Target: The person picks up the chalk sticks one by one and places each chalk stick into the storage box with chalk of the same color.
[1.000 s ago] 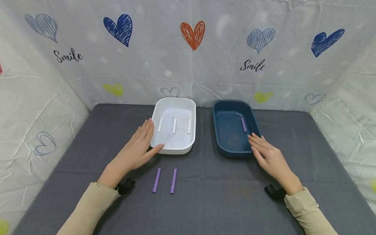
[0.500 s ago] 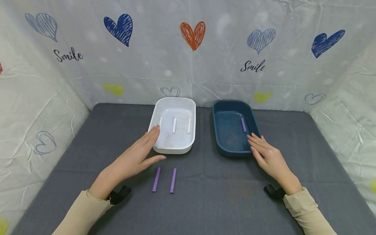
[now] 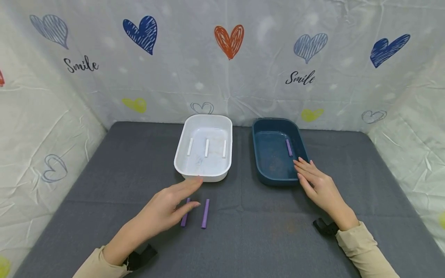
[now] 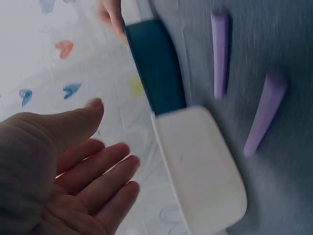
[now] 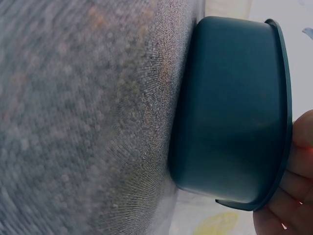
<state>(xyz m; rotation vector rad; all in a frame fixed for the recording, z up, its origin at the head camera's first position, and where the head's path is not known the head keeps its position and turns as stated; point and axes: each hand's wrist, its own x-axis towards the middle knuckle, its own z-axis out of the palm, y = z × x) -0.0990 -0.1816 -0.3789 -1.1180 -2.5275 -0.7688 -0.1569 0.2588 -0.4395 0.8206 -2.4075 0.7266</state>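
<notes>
We hold our left hand (image 3: 166,210), fingers straight and empty, over the left purple stick (image 3: 184,217) at lower centre, its long axis running toward the white tray (image 3: 180,154), while our right hand (image 3: 314,183) rests flat against the blue tray (image 3: 260,173).

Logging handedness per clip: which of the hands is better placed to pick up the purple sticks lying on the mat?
Left, probably. The left hand hovers open right over the two purple sticks, while the right hand rests against the dark blue tray.
</notes>
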